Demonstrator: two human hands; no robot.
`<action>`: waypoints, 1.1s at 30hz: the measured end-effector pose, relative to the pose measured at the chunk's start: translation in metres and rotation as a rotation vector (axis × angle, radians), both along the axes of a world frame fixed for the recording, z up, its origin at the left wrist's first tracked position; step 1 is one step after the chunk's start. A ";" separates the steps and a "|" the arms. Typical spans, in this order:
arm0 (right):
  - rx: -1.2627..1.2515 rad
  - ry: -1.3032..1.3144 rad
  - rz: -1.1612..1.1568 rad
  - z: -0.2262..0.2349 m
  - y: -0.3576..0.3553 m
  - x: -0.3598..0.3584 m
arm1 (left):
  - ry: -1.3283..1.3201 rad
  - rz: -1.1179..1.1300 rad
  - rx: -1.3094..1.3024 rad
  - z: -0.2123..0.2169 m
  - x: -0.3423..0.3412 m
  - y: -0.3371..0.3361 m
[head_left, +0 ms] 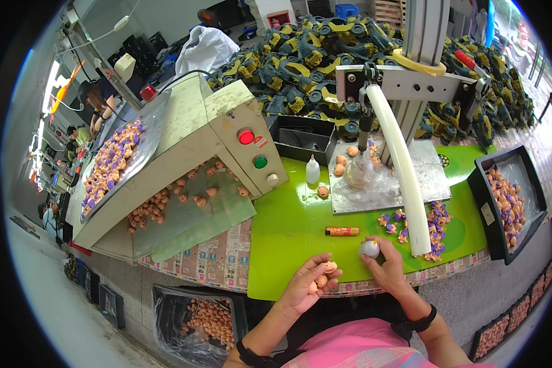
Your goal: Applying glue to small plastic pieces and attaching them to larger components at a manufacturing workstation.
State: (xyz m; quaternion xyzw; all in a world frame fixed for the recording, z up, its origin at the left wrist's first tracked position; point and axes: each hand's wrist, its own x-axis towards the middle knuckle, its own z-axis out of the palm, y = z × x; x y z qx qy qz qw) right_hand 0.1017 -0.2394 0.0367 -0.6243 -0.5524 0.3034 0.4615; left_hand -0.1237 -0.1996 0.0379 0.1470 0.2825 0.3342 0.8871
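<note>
- I see the left hand (299, 288) curled around several peach heads (322, 283) over the near edge of the green mat (282, 239).
- Near it, the right hand (386, 267) clasps a white bottle (368, 249).
- Beyond lies a red-orange tube (341, 231).
- Purple-and-peach pieces (438, 228) lie by the white lever (400, 156).

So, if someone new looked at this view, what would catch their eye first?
Probably the huge heap of dark-and-yellow toy parts along the back, then the bright green mat in front of it. Over the mat's right half slants a long pale handle. At the near edge, the left hand holds small peach pieces, the right hand a rounded whitish item.
</note>
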 end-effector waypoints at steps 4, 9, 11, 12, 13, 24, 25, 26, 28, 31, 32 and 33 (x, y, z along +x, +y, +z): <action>0.074 -0.042 0.054 0.021 -0.008 0.001 | 0.053 -0.027 -0.012 0.012 0.006 0.006; 0.087 -0.062 0.100 0.054 -0.024 0.004 | -0.074 -0.046 -0.060 -0.008 0.002 0.007; 0.037 -0.028 0.077 0.054 -0.029 0.002 | -0.247 -0.095 0.004 -0.021 0.000 0.008; 0.043 0.099 -0.021 0.050 -0.032 -0.001 | -0.251 -0.100 0.002 -0.020 0.003 0.007; 0.049 0.226 -0.119 0.048 -0.033 -0.002 | -0.192 -0.092 0.007 -0.017 0.005 0.007; 0.326 -0.130 -0.013 0.042 -0.031 -0.002 | -0.025 -0.052 0.048 -0.011 0.013 0.002; 0.325 -0.127 -0.019 0.042 -0.031 -0.003 | -0.015 -0.052 0.051 -0.011 0.013 0.002; 0.324 -0.127 -0.020 0.042 -0.031 -0.003 | -0.004 -0.053 0.055 -0.011 0.014 0.002; 0.321 -0.130 -0.018 0.044 -0.031 -0.003 | 0.008 -0.052 0.050 -0.009 0.015 0.001; 0.316 -0.120 -0.026 0.043 -0.031 -0.004 | 0.019 -0.040 0.045 -0.009 0.016 0.001; 0.315 -0.120 -0.026 0.043 -0.030 -0.004 | 0.019 -0.030 0.045 -0.009 0.016 0.001; 0.322 -0.139 -0.024 0.042 -0.029 -0.004 | 0.019 -0.031 0.044 -0.009 0.017 0.001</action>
